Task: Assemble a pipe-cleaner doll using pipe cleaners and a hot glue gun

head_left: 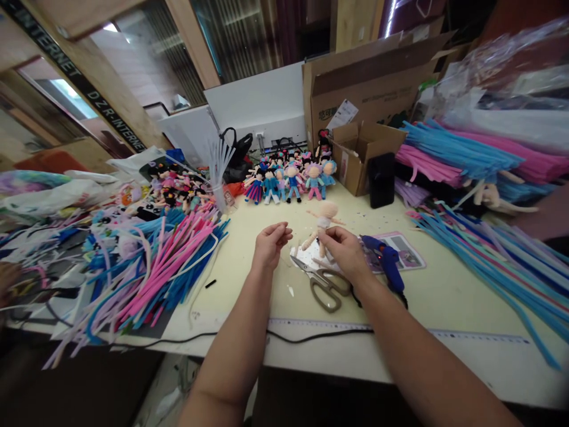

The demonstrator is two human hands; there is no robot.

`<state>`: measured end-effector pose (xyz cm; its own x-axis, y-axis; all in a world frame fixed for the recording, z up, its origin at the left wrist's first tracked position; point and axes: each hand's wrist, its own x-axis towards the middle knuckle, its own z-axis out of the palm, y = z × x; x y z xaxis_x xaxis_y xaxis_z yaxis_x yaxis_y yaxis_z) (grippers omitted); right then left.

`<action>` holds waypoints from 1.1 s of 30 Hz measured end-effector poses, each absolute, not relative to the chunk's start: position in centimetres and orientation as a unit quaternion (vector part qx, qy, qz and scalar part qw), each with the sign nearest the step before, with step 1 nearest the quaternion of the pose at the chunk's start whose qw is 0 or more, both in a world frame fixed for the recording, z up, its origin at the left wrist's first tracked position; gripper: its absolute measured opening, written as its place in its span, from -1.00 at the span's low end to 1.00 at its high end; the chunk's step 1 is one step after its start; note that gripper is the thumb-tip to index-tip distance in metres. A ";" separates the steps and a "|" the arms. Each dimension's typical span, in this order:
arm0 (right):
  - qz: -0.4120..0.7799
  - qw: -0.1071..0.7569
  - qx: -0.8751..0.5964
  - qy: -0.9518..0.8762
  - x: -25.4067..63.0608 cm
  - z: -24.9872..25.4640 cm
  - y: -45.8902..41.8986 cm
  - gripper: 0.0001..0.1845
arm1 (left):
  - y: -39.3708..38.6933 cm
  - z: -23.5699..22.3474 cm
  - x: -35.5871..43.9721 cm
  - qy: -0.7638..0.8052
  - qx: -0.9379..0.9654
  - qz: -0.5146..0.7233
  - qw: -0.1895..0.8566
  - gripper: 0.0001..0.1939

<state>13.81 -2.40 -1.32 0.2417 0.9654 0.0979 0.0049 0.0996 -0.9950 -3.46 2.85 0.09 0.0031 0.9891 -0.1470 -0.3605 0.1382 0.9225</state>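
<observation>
A beige doll (pixel 326 212) with a round head and a pale band at its middle is upright over the table. My right hand (pixel 342 249) pinches it at the lower body. To its left, my left hand (pixel 272 242) is closed with thumb and fingertips together; whatever it may hold is too small to make out. Grey-handled scissors (pixel 326 284) lie just below the doll, their blades partly over a white piece (pixel 300 259). A blue glue gun (pixel 386 261) rests right of my right hand, on a pink-edged sheet (pixel 406 250).
Piles of coloured pipe cleaners lie left (pixel 153 267) and right (pixel 484 267). Finished dolls (pixel 291 181) stand at the back beside cardboard boxes (pixel 373 139). A ruler (pixel 480 336) and a black cable (pixel 311 337) run along the front edge. Another person's hand (pixel 6 279) shows far left.
</observation>
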 end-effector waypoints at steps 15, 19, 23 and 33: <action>0.393 0.599 -0.526 -0.458 13.9 -1.3 -2.5 -0.61 | 2.5 -0.9 -2.5 0.443 0.452 0.521 0.573 -0.80; 0.384 0.599 -0.531 -0.460 14.1 -1.1 -2.6 -0.64 | 2.4 -1.4 -2.0 0.462 0.483 0.505 0.546 -0.72; 0.376 0.605 -0.524 -0.466 14.2 -1.1 -2.6 -0.65 | 2.2 -1.5 -1.9 0.497 0.541 0.471 0.489 -0.62; 0.387 0.618 -0.510 -0.458 14.1 -0.7 -2.7 -0.65 | 1.7 -1.3 -1.5 0.502 0.591 0.394 0.494 -0.88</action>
